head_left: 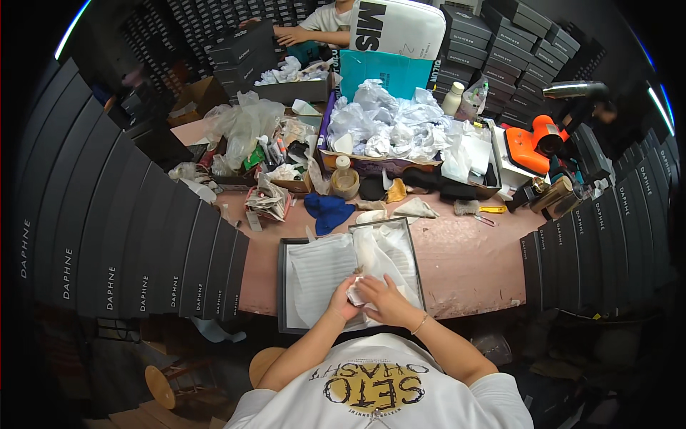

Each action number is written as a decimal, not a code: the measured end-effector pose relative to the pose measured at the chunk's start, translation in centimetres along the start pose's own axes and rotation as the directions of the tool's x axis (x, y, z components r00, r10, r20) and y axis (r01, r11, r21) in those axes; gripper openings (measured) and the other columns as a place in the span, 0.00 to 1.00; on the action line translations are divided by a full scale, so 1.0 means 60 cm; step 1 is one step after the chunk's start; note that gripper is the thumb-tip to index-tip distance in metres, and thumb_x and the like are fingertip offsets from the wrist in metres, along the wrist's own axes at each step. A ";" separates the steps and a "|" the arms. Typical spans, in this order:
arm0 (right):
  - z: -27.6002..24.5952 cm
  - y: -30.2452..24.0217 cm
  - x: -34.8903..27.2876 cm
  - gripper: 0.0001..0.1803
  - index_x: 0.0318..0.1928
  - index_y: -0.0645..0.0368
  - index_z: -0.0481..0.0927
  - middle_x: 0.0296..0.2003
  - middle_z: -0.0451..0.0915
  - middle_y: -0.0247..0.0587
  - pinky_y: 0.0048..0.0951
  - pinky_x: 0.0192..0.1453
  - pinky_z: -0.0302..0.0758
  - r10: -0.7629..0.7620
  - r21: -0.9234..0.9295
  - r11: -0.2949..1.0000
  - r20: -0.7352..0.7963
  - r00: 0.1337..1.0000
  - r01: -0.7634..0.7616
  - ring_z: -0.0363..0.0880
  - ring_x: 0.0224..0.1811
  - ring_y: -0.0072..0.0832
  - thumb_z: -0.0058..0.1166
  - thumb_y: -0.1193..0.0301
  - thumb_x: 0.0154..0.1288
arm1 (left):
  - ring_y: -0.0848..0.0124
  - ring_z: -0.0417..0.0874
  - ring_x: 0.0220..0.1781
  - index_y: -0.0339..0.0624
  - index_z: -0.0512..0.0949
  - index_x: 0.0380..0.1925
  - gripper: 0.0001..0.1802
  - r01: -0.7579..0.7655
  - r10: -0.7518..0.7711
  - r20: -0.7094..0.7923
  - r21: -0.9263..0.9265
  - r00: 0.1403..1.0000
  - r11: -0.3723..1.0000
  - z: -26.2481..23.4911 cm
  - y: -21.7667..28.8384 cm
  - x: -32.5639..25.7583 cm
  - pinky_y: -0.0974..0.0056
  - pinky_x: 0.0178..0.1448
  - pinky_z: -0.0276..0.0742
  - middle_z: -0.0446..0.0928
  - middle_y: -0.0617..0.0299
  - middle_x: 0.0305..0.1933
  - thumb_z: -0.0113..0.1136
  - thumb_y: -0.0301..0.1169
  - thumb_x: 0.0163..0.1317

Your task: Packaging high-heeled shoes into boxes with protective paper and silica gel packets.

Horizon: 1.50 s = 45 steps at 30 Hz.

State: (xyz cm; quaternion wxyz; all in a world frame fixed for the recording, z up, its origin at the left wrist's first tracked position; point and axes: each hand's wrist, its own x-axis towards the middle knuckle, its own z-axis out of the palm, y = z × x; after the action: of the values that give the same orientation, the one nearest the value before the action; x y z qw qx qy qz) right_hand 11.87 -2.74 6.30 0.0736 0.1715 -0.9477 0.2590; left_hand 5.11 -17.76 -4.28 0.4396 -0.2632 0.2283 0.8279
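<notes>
My left hand (342, 299) is closed round a small white crumpled wad, perhaps paper (354, 293). Against the wad's right side press the fingers of my right hand (388, 302), stretched out rather than curled. Both hands are over an open dark shoe box (282, 286) at the near edge of the table. White ribbed wrapping sheet (321, 268) lies in its left part. Thin white tissue (391, 247) lines the right part, with a pale item just beyond my fingertips, too covered to name.
Dark shoe boxes stand in rows at left (157, 243) and right (572, 257). A carton of crumpled paper (386, 121), a blue cloth (329, 213), a yellow-handled brush (471, 208) and an orange device (529, 146) lie beyond. A co-worker's hand (291, 36) shows at the back.
</notes>
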 end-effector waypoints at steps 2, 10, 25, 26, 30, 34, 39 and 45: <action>0.017 0.046 -0.034 0.27 0.53 0.64 0.72 0.46 0.78 0.55 0.41 0.51 0.75 0.298 0.211 0.936 -0.047 0.953 -0.283 0.77 0.49 0.48 0.63 0.66 0.53 | 0.59 0.77 0.41 0.47 0.69 0.50 0.14 -0.017 0.018 0.040 -0.020 0.999 1.000 -0.007 0.004 -0.012 0.57 0.43 0.77 0.76 0.51 0.48 0.49 0.36 0.66; 0.154 0.121 -0.048 0.12 0.31 0.62 0.77 0.30 0.80 0.51 0.44 0.37 0.76 0.504 -0.082 0.863 0.052 0.862 -0.499 0.80 0.32 0.47 0.58 0.65 0.55 | 0.62 0.78 0.39 0.43 0.71 0.46 0.12 -0.050 0.051 -0.017 0.050 0.999 0.998 0.003 0.017 -0.040 0.58 0.40 0.79 0.76 0.52 0.45 0.49 0.35 0.66; -0.023 0.148 -0.094 0.18 0.45 0.56 0.77 0.63 0.63 0.46 0.53 0.65 0.56 0.366 -0.131 0.910 -0.185 0.912 -0.392 0.57 0.68 0.46 0.61 0.68 0.51 | 0.57 0.79 0.48 0.38 0.70 0.52 0.17 -0.088 0.142 -0.125 0.363 0.982 0.928 0.039 -0.020 -0.045 0.53 0.47 0.80 0.74 0.52 0.49 0.50 0.35 0.68; 0.006 0.150 -0.089 0.18 0.45 0.56 0.77 0.62 0.65 0.45 0.52 0.66 0.56 0.350 -0.197 0.904 -0.167 0.922 -0.379 0.57 0.68 0.45 0.61 0.68 0.52 | 0.58 0.79 0.47 0.38 0.70 0.52 0.16 -0.064 0.122 -0.136 0.367 0.983 0.928 0.052 -0.025 -0.046 0.53 0.47 0.81 0.74 0.53 0.49 0.50 0.35 0.68; 0.056 0.182 -0.082 0.16 0.45 0.54 0.78 0.56 0.73 0.41 0.46 0.64 0.60 0.353 -0.018 0.930 -0.241 0.904 -0.368 0.65 0.64 0.42 0.60 0.71 0.55 | 0.61 0.78 0.51 0.39 0.70 0.52 0.18 -0.069 0.173 -0.174 0.484 0.970 0.873 0.076 -0.048 -0.034 0.58 0.51 0.78 0.73 0.56 0.48 0.52 0.36 0.67; -0.001 0.204 -0.125 0.06 0.44 0.53 0.76 0.41 0.79 0.33 0.35 0.46 0.73 0.846 0.944 0.142 0.040 0.532 -0.296 0.78 0.44 0.30 0.53 0.70 0.67 | 0.60 0.59 0.71 0.36 0.55 0.68 0.43 -0.151 0.307 -0.137 0.644 0.942 0.750 0.038 -0.057 0.009 0.59 0.69 0.58 0.59 0.48 0.69 0.62 0.47 0.59; -0.040 0.224 -0.201 0.09 0.48 0.55 0.72 0.41 0.78 0.33 0.33 0.47 0.74 0.913 0.984 -0.103 0.035 0.406 0.146 0.76 0.44 0.24 0.47 0.67 0.71 | 0.58 0.56 0.73 0.35 0.51 0.69 0.41 -0.368 0.554 0.027 0.773 0.832 0.516 0.052 -0.081 -0.003 0.60 0.72 0.52 0.55 0.46 0.72 0.59 0.38 0.63; -0.040 0.105 -0.273 0.13 0.45 0.63 0.79 0.34 0.81 0.37 0.23 0.34 0.80 0.541 0.721 -0.228 0.652 0.531 -0.654 0.80 0.30 0.24 0.50 0.66 0.69 | 0.56 0.69 0.63 0.31 0.61 0.64 0.33 -0.295 0.696 0.205 0.955 0.688 0.010 -0.028 -0.045 0.011 0.60 0.65 0.64 0.66 0.44 0.64 0.57 0.33 0.62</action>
State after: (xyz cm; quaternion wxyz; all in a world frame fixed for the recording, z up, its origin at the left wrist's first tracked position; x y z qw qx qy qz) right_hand 24.95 8.30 1.70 -0.2285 -0.2933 -0.5132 0.7736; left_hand 7.48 -17.00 -6.35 0.1287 0.0291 0.8259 0.5481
